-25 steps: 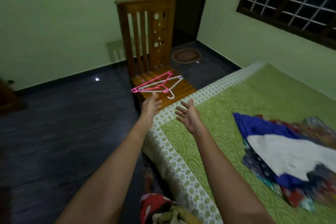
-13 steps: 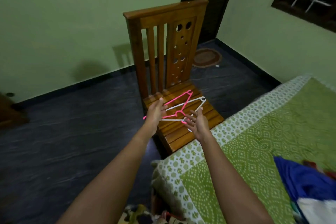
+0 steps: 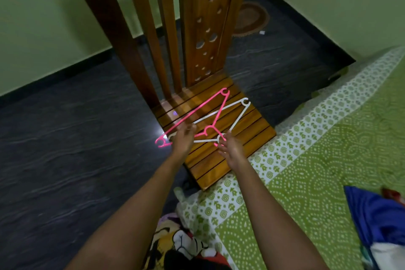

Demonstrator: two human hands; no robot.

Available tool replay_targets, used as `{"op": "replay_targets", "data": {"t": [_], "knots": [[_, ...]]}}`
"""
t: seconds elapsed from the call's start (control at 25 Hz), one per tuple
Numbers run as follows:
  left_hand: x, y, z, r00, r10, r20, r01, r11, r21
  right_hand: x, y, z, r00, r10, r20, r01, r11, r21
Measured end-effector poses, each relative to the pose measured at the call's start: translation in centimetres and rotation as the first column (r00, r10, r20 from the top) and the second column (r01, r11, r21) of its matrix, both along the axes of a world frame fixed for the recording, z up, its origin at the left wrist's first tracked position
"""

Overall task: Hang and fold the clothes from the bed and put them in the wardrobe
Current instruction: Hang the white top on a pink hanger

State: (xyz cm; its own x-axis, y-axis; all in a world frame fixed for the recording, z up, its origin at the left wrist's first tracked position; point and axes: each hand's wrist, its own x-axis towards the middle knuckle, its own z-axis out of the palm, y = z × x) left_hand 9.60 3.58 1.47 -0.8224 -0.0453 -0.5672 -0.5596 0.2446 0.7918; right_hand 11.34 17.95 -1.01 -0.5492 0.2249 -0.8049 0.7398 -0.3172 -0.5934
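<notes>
Chair seat (image 3: 252, 136) bearing pink hanger (image 3: 192, 114) crossed with white hanger (image 3: 241, 116), long bars slanting away rightward; left hand (image 3: 183, 141) covering the pink bar, grip unclear; right hand (image 3: 232, 151) spread, nearest the white hook.

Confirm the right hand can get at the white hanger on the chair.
Probably yes: the right hand is at the hook of the white hanger on the chair seat, nothing between; the pink hanger crosses only its far bars.
</notes>
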Motion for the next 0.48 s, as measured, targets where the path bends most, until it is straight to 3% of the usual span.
{"op": "replay_targets", "data": {"t": [0.24, 0.48], "knots": [[-2.5, -0.8, -9.9, 0.934, -0.356, 0.035, 0.350, 0.888, -0.297, -2.8, -0.7, -8.4, 0.981, -0.043, 0.187, -0.002, 0.972, 0.235], [-2.6, -1.1, -15.7, 0.797, -0.587, 0.143, 0.590, 0.704, -0.395, -3.4, -0.8, -12.5, 0.958, -0.243, 0.153, 0.183, 0.928, 0.325]]}}
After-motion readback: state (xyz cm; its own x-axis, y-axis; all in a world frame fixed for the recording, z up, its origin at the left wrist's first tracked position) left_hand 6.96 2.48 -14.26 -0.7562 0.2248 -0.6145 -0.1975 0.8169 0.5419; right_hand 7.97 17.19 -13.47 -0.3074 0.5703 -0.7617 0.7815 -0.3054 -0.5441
